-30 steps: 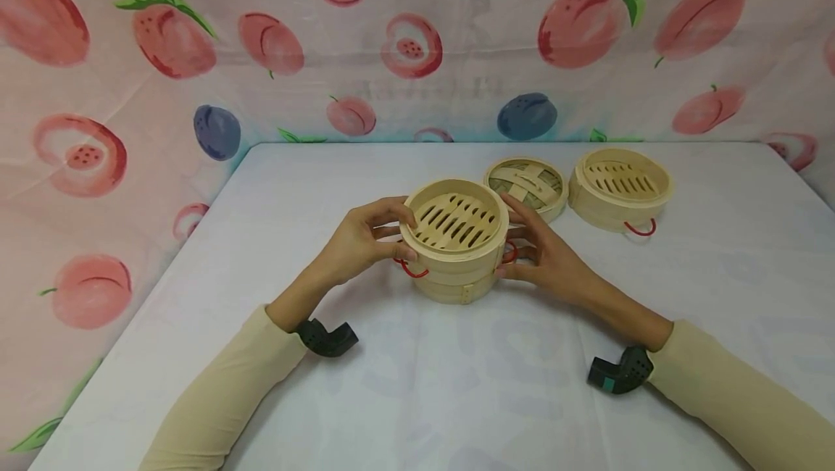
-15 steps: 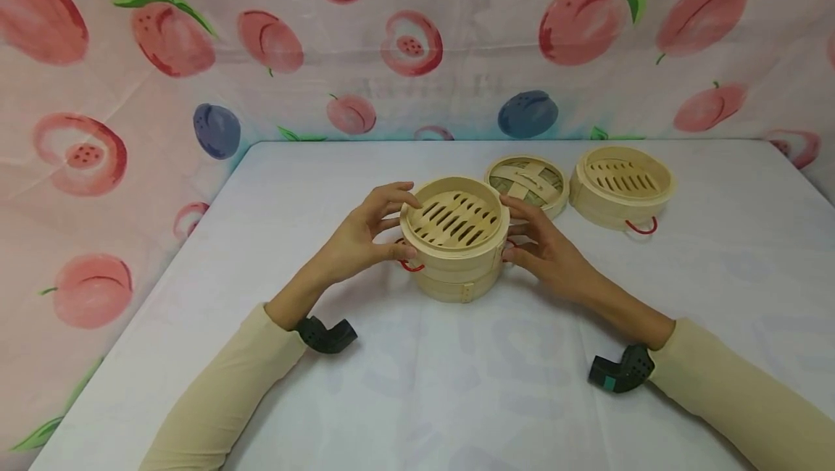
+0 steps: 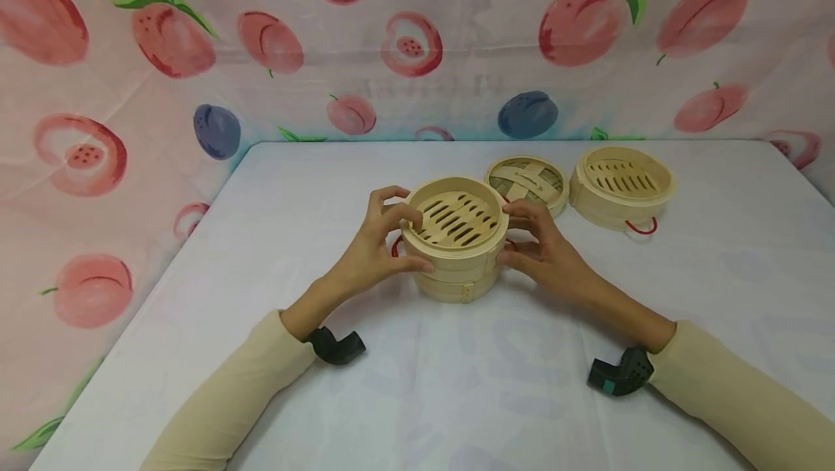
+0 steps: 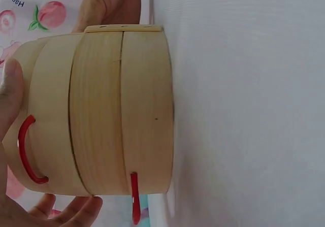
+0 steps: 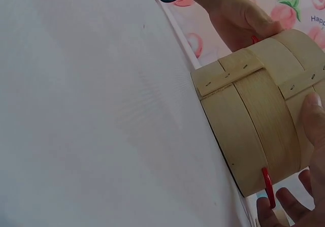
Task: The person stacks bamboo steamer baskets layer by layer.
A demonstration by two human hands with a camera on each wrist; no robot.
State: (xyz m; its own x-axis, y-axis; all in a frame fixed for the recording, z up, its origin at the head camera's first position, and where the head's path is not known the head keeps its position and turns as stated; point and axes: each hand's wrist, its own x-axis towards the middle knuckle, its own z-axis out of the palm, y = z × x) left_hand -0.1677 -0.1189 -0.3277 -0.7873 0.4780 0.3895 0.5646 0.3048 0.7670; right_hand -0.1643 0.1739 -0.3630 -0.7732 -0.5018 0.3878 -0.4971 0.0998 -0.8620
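1. Backdrop [image 3: 339, 43] w/ fruit print spans the rear; L wrist cam gives me the word "Happy" on it, which I can't find in head view.
2. White table [image 3: 417, 398] below, seen by all 3 cams.
3. Beige sleeves [image 3: 228, 391] on both forearms, head view only.
4. Two-tier bamboo stack [image 3: 457, 268] stands upright approx. mid-table, base on the cloth per both wrist cams. Head cam alone gives me its slotted top floor.
5. Spare basket [image 3: 622, 188], slotted too, sits far R, well apart from the stack; head view shows it best.
6. My L hand [image 3: 385, 246] is clamped on the upper tier: thumb on near wall, index finger bent over the rim. L wrist cam adds fingertips along the far side.
7. My R hand [image 3: 538, 243] grips the opp. side, thumb on wall; R wrist cam adds fingers curving by the lower loop.
8. Woven lid [image 3: 527, 181] lies behind the stack, just beside the spare basket.
9. Red loops: L wrist cam shows the upper loop [image 4: 29, 151] & lower loop [image 4: 135, 199] whole; hands part-hide the stack's loops in head view.
10. Staples [image 5: 245, 66] along the seam, sharpest in R wrist view.
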